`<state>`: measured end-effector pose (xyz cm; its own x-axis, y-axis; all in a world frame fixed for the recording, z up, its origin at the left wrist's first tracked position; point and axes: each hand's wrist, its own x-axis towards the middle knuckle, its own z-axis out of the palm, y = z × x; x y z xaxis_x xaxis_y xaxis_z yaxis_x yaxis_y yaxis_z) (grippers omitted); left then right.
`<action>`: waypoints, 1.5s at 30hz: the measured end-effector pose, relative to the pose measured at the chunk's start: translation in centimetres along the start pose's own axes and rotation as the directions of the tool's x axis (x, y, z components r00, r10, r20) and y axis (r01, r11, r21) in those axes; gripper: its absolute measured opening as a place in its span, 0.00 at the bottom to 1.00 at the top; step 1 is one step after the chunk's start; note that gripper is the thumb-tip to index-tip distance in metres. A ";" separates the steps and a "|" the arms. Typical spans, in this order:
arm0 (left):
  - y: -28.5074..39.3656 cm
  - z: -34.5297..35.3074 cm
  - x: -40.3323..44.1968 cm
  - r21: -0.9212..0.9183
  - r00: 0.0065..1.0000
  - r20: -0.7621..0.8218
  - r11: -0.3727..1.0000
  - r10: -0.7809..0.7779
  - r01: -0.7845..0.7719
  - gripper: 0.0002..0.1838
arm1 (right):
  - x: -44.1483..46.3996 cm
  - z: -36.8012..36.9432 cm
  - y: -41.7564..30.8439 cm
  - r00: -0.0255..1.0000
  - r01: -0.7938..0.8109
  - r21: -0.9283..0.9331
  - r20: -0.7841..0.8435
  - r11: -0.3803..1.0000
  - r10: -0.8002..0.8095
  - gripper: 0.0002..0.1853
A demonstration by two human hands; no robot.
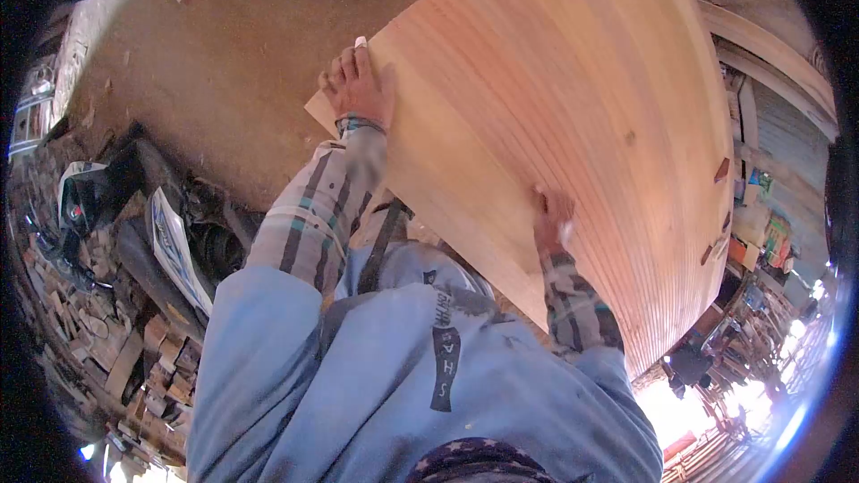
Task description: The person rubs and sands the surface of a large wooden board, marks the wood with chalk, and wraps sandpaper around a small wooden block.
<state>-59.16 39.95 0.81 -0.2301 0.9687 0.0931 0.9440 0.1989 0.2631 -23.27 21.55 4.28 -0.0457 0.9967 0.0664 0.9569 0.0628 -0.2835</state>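
A broad, pale wooden panel (555,107) with reddish grain fills the middle and right of the view. At its left corner lies my left hand (360,89), fingers bent over the panel's edge, the thumb side resting on the wood. My right hand (555,213) is on the panel nearer my body, by its near edge; it is blurred, its fingers look curled, and whether it holds something small I cannot make out.
Bare brown ground (206,54) lies beyond the panel on the left. A motorbike (170,233) stands at the left, with scattered wood offcuts (98,331) below it. Long boards (761,36) and assorted items are at the right.
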 end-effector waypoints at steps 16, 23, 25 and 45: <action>-1.4 0.7 -0.4 -0.033 0.999 -0.008 0.999 0.037 -0.037 0.37 | -0.6 2.5 0.0 0.998 -0.001 0.042 0.057 0.999 -0.001 0.16; -1.3 1.0 0.1 0.048 0.999 -0.026 0.998 0.036 -0.034 0.36 | -7.2 0.4 4.3 0.998 -0.024 -0.089 -0.065 0.996 0.018 0.08; -1.5 1.0 0.1 0.051 0.998 -0.025 0.997 0.051 -0.050 0.36 | 1.2 4.0 -2.1 0.991 0.110 0.085 -0.089 0.990 -0.103 0.19; 7.8 0.8 -24.0 -0.038 0.993 0.005 0.992 0.117 -0.117 0.39 | -33.1 -7.9 25.4 0.957 -0.290 -0.176 -0.059 0.941 0.284 0.12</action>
<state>-46.05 18.33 -0.13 -0.1166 0.9861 0.1185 0.9549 0.0785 0.2864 4.79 -10.21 2.46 0.2451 0.9687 0.0392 0.9638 -0.2391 -0.1180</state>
